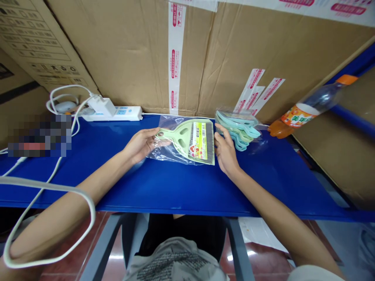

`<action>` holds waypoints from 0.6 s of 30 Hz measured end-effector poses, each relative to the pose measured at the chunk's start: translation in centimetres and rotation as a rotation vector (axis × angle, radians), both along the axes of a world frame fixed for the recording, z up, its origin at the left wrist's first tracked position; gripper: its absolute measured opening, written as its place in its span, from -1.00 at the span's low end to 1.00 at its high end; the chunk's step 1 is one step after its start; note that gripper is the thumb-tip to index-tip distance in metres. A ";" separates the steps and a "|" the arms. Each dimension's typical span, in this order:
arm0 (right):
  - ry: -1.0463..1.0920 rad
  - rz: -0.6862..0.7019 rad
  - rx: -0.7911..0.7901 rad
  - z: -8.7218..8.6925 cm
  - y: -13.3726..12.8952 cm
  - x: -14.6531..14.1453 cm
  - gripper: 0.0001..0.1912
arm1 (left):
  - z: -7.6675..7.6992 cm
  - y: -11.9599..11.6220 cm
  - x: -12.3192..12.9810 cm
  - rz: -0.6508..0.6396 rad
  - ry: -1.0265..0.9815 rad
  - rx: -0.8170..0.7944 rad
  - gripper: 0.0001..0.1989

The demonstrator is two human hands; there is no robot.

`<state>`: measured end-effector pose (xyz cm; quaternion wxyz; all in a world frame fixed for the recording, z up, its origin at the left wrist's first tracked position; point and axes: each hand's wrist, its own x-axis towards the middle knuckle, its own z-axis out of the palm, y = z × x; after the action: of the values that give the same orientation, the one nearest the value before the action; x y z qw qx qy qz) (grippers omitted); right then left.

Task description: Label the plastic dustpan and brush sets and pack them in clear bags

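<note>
A light green dustpan and brush set (pixel 183 137) in a clear plastic bag lies sideways between my hands, its handle to the left and grey bristles to the right. A yellow and white printed label covers part of the brush. My left hand (pixel 142 143) is closed around the handle end, thumb above and fingers beneath. At the bristle end, my right hand (pixel 225 150) has its fingers stretched out along the edge, close to the bag. Just beyond the right hand sits a stack of bagged dustpan sets (pixel 241 128) in pale blue and green.
A white power strip (pixel 129 113) with a plug and cables stands at the back left. One white cable (pixel 90 207) loops over my left forearm. An orange drink bottle (pixel 304 111) leans at the right. Cardboard (pixel 131 54) walls the back of the blue table (pixel 181 191).
</note>
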<state>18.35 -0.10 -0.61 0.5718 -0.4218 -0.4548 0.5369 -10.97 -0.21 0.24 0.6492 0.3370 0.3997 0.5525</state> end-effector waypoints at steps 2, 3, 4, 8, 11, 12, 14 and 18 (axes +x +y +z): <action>0.007 -0.043 -0.022 0.0 0.3 0.4 -0.47 | 0.1 0.0 0.0 0.009 -0.006 0.009 -0.80; 0.014 -0.033 -0.046 0.1 0.4 0.6 -0.49 | 0.1 0.0 0.1 0.011 -0.008 0.015 -0.79; 0.022 -0.005 -0.079 0.1 0.5 0.7 -0.51 | 0.1 -0.1 0.1 0.011 -0.009 0.020 -0.79; 0.042 0.174 -0.209 0.2 0.6 0.7 -0.51 | 0.0 0.0 0.1 0.015 -0.016 0.022 -0.78; 0.034 0.267 -0.231 0.1 0.5 0.5 -0.47 | -0.1 0.0 0.1 0.030 -0.029 0.017 -0.79; 0.033 0.278 -0.233 0.1 0.5 0.5 -0.45 | -0.2 -0.1 0.2 0.033 -0.031 0.017 -0.79; 0.042 0.284 -0.239 0.1 0.4 0.3 -0.40 | -0.2 -0.1 0.3 0.030 -0.030 0.013 -0.79; 0.080 0.259 -0.238 0.7 0.0 0.0 -0.43 | -0.1 0.0 0.4 0.036 -0.016 -0.020 -0.80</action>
<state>18.37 -0.13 0.12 0.4617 -0.4027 -0.4152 0.6725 -10.53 -0.25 0.15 0.6459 0.3188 0.4060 0.5625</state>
